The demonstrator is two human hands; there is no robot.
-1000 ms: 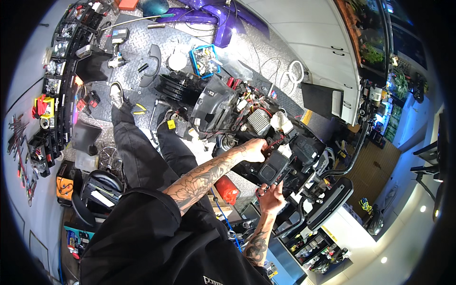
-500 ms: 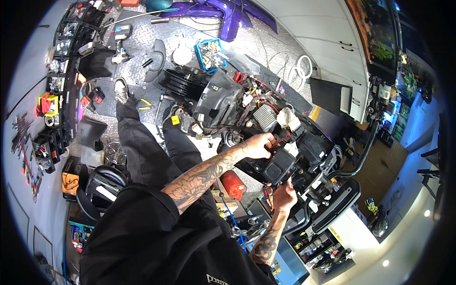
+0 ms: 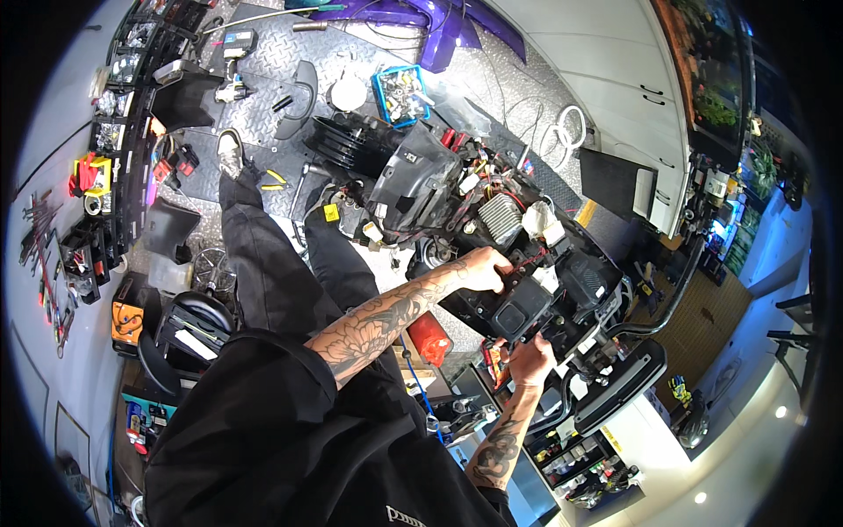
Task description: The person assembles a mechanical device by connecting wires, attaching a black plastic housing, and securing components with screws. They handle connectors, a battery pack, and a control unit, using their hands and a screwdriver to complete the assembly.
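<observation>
A partly stripped scooter (image 3: 413,180) stands before me, with wiring, a finned grey metal part (image 3: 500,220) and black plastic panels exposed. My left hand (image 3: 483,269) is closed against the upper left edge of a black plastic box (image 3: 518,307), beside red wires (image 3: 529,260). What its curled fingertips grip is hidden. At the box's near end, my right hand (image 3: 531,360) has its fingers bent around the lower edge, thumb up. Right of the box sits a second black cover (image 3: 584,281). A white plastic piece (image 3: 543,222) lies above it.
A blue basket of small parts (image 3: 401,95), a cordless driver (image 3: 233,77) and yellow-handled pliers (image 3: 274,181) lie on the metal floor. Purple body panels (image 3: 435,35) are at the far side. A red container (image 3: 428,340) stands below my left forearm. White cabinets (image 3: 606,88) line the right.
The whole view has shifted slightly, so the scene sits a little farther right. Both hands stay at the black box; the right hand's fingers have turned and curled slightly.
</observation>
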